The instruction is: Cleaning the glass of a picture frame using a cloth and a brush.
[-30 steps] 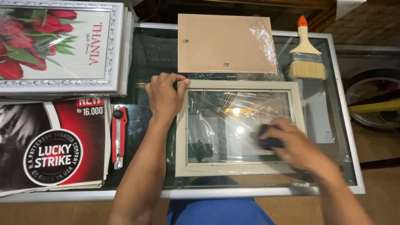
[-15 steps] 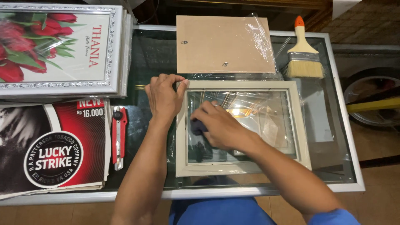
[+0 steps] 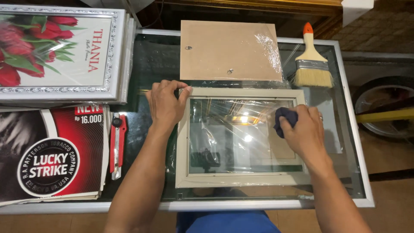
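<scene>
Layout on the worktop

Picture frame (image 3: 241, 138) lies flat, centre front of the worktop (image 3: 349, 129). Backing board (image 3: 228, 51) flat just behind it, edges nearly meeting. Brush (image 3: 312, 60) right of the board, handle pointing away. Utility knife (image 3: 117, 144) left of the frame, lengthwise. Poster stack (image 3: 47, 159) at front left; framed flower print (image 3: 60, 54) behind that stack. Left hand (image 3: 166, 103) on the frame's rear left corner. Right hand (image 3: 304, 129) on the glass at its right side, cloth (image 3: 284, 118) under the fingers (image 3: 302, 113).

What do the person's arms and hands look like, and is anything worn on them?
Both forearms are bare, with no sleeves, gloves or watch in view. The right hand wears a thin ring on one finger. The left hand shows no ring.
</scene>
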